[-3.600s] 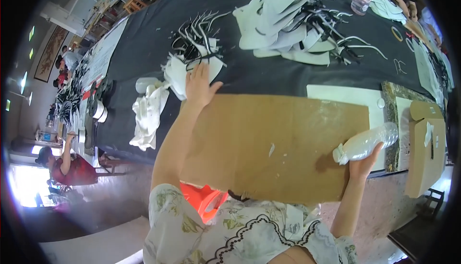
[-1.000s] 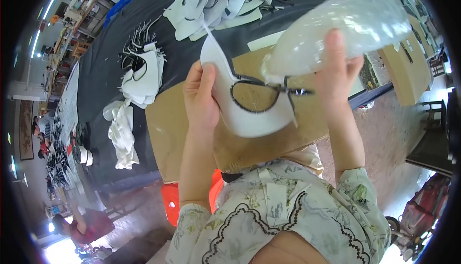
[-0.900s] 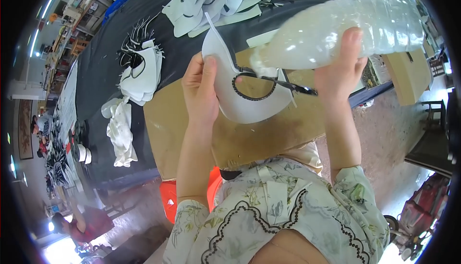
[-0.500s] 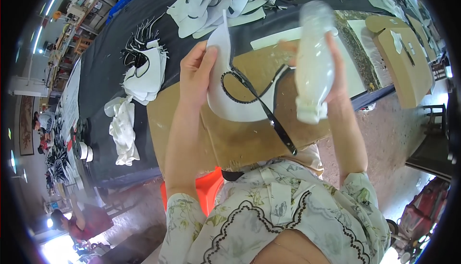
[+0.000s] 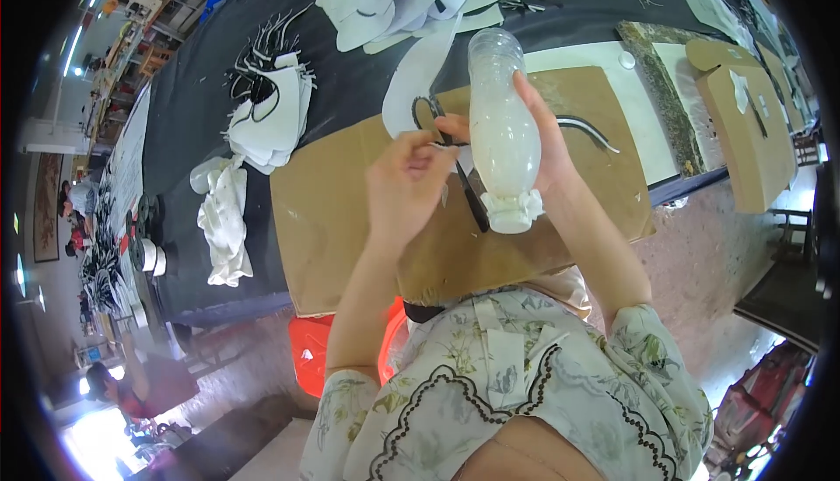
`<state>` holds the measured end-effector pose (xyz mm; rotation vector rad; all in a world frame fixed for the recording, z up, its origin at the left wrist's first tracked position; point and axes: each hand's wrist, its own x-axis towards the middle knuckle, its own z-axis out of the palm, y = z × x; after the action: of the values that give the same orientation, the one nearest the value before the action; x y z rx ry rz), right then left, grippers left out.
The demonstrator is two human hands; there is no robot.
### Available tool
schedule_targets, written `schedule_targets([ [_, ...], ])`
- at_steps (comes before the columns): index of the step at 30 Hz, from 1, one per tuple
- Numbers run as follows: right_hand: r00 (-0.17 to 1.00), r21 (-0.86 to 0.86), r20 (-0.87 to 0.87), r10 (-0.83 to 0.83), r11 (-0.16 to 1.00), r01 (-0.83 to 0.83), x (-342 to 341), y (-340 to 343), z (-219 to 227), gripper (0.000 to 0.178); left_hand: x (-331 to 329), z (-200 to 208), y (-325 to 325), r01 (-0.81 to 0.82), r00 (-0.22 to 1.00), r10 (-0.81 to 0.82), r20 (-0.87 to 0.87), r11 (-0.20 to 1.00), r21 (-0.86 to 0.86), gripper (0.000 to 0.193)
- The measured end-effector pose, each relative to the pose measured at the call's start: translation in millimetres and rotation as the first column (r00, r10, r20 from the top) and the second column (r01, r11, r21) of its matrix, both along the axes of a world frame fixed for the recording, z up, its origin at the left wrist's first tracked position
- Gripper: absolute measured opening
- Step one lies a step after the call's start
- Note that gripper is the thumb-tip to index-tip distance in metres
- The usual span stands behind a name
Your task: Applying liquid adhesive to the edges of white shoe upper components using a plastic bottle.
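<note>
Gripping the milky bottle (image 5: pixel 506 135) from its right side, the right hand (image 5: pixel 544 135) has its fingers closed around it, one fingertip showing past the left edge! Neck end points down toward the wearer, long axis nearly straight up the view. And just left of the bottle, the white piece (image 5: pixel 407 83) with black edging stretches up and away, its lower end above the cardboard (image 5: pixel 337 210). The left hand (image 5: pixel 409 185) is nearer, fingers curled nearly closed, seemingly pinching that lower end; the exact hold is hidden.
</note>
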<state>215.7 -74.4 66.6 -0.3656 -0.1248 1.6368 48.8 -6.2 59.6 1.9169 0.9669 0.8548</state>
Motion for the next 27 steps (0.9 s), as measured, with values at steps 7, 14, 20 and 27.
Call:
schedule_targets([
  [7, 0.976, 0.002, 0.154, -0.155, 0.988, 0.157, 15.0, -5.9, 0.2, 0.066, 7.5, -3.2, 1.4, 0.205, 0.949, -0.020, 0.313, 0.796, -0.570, 0.014],
  [14, 0.164, 0.372, 0.532, -0.831, 0.403, 0.836, 14.5, 14.8, 28.3, 0.038, 12.8, 2.8, -7.1, 0.348, 0.887, -0.062, 0.457, 0.740, -0.576, 0.028],
  [20, 0.113, 0.448, 0.661, -0.742, 0.510, 0.734, 8.6, -2.9, 30.0, 0.032, 10.4, -5.7, -6.2, 0.417, 0.811, 0.008, 0.584, 0.693, -0.588, 0.034],
  [27, 0.264, 0.220, 0.806, -0.530, 0.682, 0.698, -11.4, -58.7, 26.2, 0.035, 11.9, -7.5, -1.2, 0.481, 0.755, 0.044, 0.654, 0.640, -0.599, 0.038],
])
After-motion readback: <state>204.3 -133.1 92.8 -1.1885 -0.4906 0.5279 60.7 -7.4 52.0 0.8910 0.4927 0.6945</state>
